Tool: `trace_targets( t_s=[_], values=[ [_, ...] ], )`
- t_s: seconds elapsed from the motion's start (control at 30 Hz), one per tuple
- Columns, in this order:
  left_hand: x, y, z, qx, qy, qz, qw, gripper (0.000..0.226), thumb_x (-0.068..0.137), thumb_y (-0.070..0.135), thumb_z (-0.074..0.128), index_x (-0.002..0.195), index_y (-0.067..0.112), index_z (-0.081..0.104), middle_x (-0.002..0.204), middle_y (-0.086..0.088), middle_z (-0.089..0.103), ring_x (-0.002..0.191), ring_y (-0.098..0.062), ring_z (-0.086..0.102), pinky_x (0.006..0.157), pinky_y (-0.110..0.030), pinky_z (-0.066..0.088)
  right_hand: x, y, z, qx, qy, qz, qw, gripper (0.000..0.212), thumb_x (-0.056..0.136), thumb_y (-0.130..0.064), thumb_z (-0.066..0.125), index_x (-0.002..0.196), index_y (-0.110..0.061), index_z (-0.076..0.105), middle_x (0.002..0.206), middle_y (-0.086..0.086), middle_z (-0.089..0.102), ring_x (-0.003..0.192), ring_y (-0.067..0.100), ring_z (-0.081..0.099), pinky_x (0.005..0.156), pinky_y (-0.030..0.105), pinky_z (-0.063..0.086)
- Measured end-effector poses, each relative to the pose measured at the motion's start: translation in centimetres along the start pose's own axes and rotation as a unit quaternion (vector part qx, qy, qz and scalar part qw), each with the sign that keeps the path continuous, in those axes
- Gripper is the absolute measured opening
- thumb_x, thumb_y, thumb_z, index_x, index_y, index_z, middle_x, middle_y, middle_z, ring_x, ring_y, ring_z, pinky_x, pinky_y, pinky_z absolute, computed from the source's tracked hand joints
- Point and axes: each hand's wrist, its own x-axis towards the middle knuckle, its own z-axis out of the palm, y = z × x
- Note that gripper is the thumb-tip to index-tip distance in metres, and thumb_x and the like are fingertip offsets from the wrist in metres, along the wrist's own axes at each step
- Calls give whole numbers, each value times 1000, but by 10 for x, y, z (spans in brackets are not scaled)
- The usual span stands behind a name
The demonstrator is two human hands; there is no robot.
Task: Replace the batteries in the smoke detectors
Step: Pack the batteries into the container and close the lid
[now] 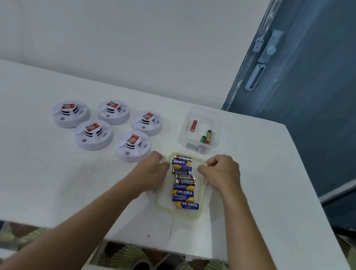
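Beneath the near edge of the white bench point(25, 180) a patterned floor point(129, 260) shows through a white frame. Two bare forearms reach in over that near edge, toward the right half of the bench. Between the hands lies one green-rimmed box point(201, 199), open on top, with its long side running from near to far. It holds about ten batteries point(183, 193) lying crosswise in a loose row; they overlap, so the count is not sure. Some are blue and yellow, some black. The left hand point(153, 169) has its fingers curled on the box's left rim, near its far corner. The right hand point(221, 173) is curled as well, with the thumb over the inside of the right rim and the fingers outside it, pinching that wall. Just beyond, closer to the far edge, stands one clear box point(217, 122) with at least four batteries in it. One is red point(193, 125), one green point(203, 139) and one dark and gold point(209, 135), and there are blurred grey ones at its near wall. To the left of both boxes, toward the far edge, five white round smoke detectors point(93, 134) sit close together. Two are nearer and three farther, each with a red-and-white block on top. Behind the bench rises a white wall point(120, 20), and off the far right corner is a blue door point(331, 89) with a pale latch.
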Motion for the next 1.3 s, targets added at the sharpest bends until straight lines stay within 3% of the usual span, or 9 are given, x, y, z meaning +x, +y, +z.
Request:
trace_targets(
  t_s=[0.13,0.3,0.47,0.6,0.7,0.8,0.9,1.13,1.3],
  values=[
    [-9,1,-4,-133,-9,-5,991,20,99,27,48,110,11,52,105,-9,63,89,-22,62,74,-37,52,-4,-12,-9,30,14,-12,999,22,73,-16,75,79,3,66,80,14,71,72,30,67,63,29,52],
    [-12,10,-20,-187,19,49,981,14,97,16,49,106,7,54,86,-11,71,55,-16,55,54,-30,45,-2,-30,-20,118,10,-26,993,13,77,-19,76,88,-15,72,81,-9,68,61,7,65,66,26,58],
    [-3,27,-33,-201,66,65,975,14,98,12,49,105,3,55,69,-4,68,37,-12,49,36,-19,35,21,-34,-18,191,51,-33,980,12,88,-29,62,88,-22,72,84,-12,70,82,9,64,74,28,52],
    [9,36,-38,-231,75,22,970,19,97,14,48,100,-2,59,64,-14,61,37,-18,49,36,-17,32,50,-25,-12,180,128,3,975,27,92,-30,58,118,-22,63,127,-2,60,100,15,57,85,33,49],
    [24,46,-39,-317,86,12,945,19,93,6,52,108,-6,55,77,-19,62,43,-25,52,44,-29,48,68,-18,-5,142,74,46,986,55,92,-38,61,142,-19,51,144,5,51,121,26,56,96,35,47],
    [39,55,-39,-338,111,17,934,27,92,5,53,116,-6,49,94,-22,63,45,-27,58,47,-40,55,78,-10,-1,157,22,73,985,40,87,-28,60,124,-13,67,119,8,70,97,30,71,84,44,61],
    [51,61,-39,-338,134,18,932,23,96,14,53,113,3,44,106,-21,64,58,-36,68,69,-55,57,79,-8,-1,186,-6,67,980,20,88,-15,56,91,-4,72,88,15,75,61,32,73,63,45,63],
    [59,65,-39,-236,199,60,949,36,86,40,55,108,20,35,107,-12,59,83,-43,68,66,-61,57,66,-7,-6,154,-33,35,987,19,91,-8,50,81,-1,65,71,9,66,47,27,66,47,29,56],
    [55,75,-32,-138,249,108,952,26,97,33,50,111,18,32,90,-2,56,84,-31,62,74,-52,56,60,-12,-9,110,-40,5,993,22,79,-5,50,88,5,68,79,20,73,64,40,71,60,45,62]
  ],
)
